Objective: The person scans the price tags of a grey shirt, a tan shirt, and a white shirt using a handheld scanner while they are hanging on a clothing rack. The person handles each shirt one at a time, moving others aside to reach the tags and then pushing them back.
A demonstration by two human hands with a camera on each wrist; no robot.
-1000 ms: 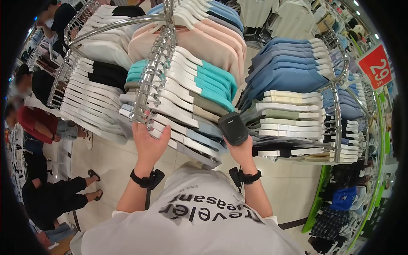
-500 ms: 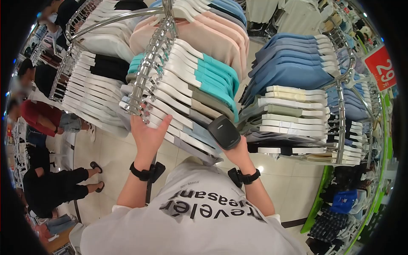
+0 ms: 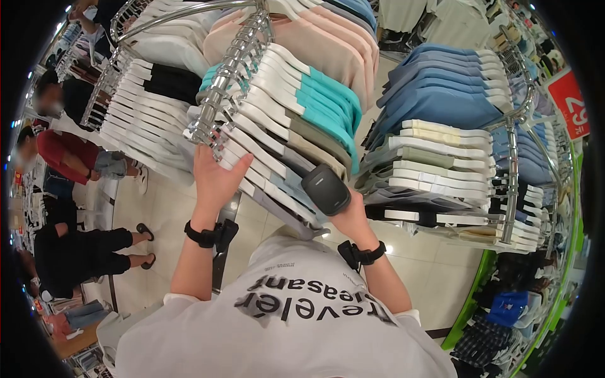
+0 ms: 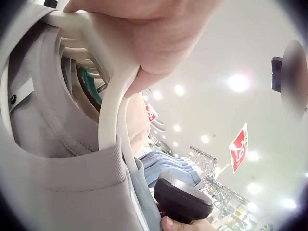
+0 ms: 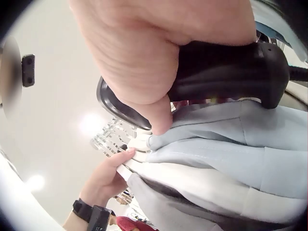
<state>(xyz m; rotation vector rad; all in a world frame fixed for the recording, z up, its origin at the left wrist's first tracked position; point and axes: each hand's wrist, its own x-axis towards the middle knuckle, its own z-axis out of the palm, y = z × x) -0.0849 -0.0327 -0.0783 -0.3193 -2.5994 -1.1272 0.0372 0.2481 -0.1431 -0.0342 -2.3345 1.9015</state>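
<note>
Over at nine o'clock, the left grip (image 3: 216,181) pinches a white hanger (image 4: 110,118) bearing a grey shirt (image 4: 72,185); toward four, the right grip (image 3: 351,215) curls round a black handheld device (image 3: 326,190). Best, I judge: hanger steady, device clear of snagging cloth.

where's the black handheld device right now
In the head view, the black handheld device is just right of centre, held in the right hand, below the turquoise shirts.
</note>
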